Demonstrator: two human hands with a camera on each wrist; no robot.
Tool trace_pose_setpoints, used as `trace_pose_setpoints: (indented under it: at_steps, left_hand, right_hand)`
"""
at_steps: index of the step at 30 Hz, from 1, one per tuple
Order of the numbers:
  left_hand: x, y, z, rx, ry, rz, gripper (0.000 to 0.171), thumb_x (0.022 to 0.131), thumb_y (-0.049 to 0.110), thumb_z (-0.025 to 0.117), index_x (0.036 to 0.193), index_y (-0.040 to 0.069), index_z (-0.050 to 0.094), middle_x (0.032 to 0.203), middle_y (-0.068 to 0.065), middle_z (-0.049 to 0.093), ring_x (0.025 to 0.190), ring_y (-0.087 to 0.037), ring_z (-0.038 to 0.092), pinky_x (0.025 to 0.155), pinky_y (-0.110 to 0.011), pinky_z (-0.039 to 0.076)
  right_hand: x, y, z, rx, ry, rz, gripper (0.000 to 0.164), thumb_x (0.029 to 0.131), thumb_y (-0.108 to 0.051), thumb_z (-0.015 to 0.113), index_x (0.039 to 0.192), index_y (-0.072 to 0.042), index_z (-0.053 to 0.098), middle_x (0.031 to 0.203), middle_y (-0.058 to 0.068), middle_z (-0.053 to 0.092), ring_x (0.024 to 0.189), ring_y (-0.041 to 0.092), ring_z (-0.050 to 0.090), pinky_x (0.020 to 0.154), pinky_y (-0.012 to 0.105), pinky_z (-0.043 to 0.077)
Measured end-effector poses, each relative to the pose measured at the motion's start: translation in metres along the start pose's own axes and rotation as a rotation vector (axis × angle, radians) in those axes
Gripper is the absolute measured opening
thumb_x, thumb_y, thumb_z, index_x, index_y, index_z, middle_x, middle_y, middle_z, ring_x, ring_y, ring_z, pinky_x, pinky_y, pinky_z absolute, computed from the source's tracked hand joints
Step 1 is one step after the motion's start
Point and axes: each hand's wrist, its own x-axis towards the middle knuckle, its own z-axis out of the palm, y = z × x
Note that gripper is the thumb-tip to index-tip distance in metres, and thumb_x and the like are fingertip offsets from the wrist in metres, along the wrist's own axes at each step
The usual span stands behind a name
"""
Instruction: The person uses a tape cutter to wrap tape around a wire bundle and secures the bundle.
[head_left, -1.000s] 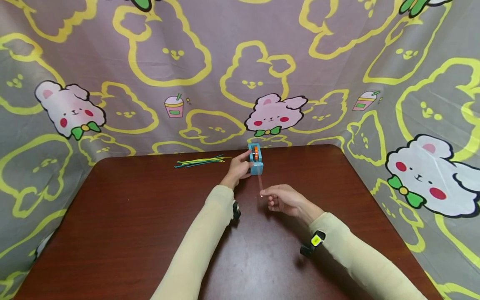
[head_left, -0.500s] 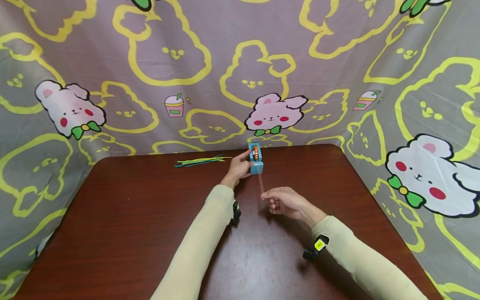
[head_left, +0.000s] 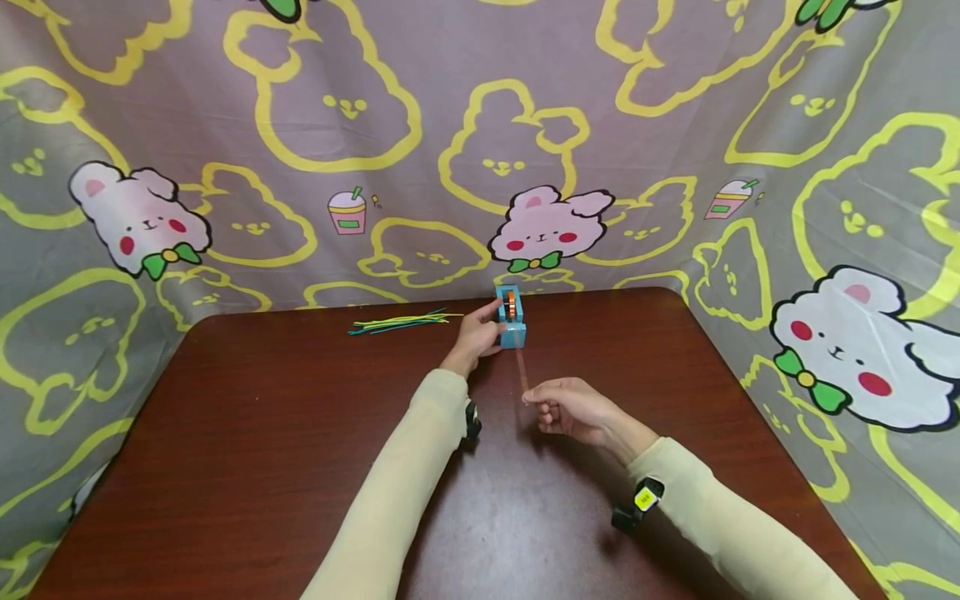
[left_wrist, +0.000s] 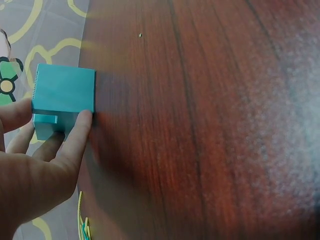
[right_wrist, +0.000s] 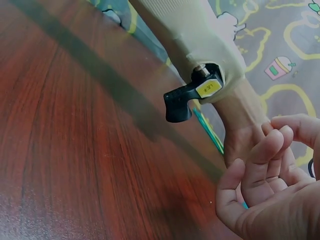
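Observation:
A blue tape dispenser (head_left: 513, 337) with an orange-cored roll (head_left: 512, 305) stands at the table's far edge in the head view. My left hand (head_left: 475, 337) grips it from the left side; the left wrist view shows thumb and fingers around the dispenser (left_wrist: 65, 89). A strip of clear tape (head_left: 522, 369) stretches from the dispenser's front toward me. Its free end is pinched between thumb and index finger of my right hand (head_left: 576, 410). In the right wrist view the right hand (right_wrist: 272, 187) has its other fingers curled, and the tape itself is hard to make out.
Several thin yellow and blue-green strands (head_left: 401, 322) lie in a loose bundle left of the dispenser. Around the brown table (head_left: 262, 467) hangs a patterned cloth (head_left: 427, 108), close behind the dispenser.
My right hand has drawn back a little toward me and slightly right, and the strip of tape has become longer. The left hand and dispenser have stayed in place.

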Motion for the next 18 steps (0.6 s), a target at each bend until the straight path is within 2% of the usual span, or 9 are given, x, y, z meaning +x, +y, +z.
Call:
trace_pose_setpoints:
  at_steps: [8,18]
  left_hand:
    - [-0.001,0.0,0.0,0.001,0.006,0.001,0.057,0.098,0.004,0.06,0.149,0.028,0.052,0.146,-0.013,0.051,0.111,-0.026,0.064,0.09,-0.046,0.054]
    - [0.0,-0.001,-0.001,0.004,-0.006,0.008,0.057,0.099,0.005,0.06,0.149,0.029,0.051,0.15,-0.007,0.049,0.114,-0.025,0.062,0.091,-0.047,0.054]
  right_hand:
    - [-0.006,-0.001,0.005,0.002,-0.013,-0.001,0.014,0.096,-0.007,0.064,0.088,-0.009,0.075,0.065,-0.005,0.057,0.057,0.005,0.053,0.066,0.025,0.049]
    - [-0.013,0.001,0.006,0.007,-0.018,-0.015,0.015,0.096,-0.007,0.063,0.089,-0.009,0.075,0.064,-0.006,0.055,0.057,0.006,0.053,0.067,0.027,0.05]
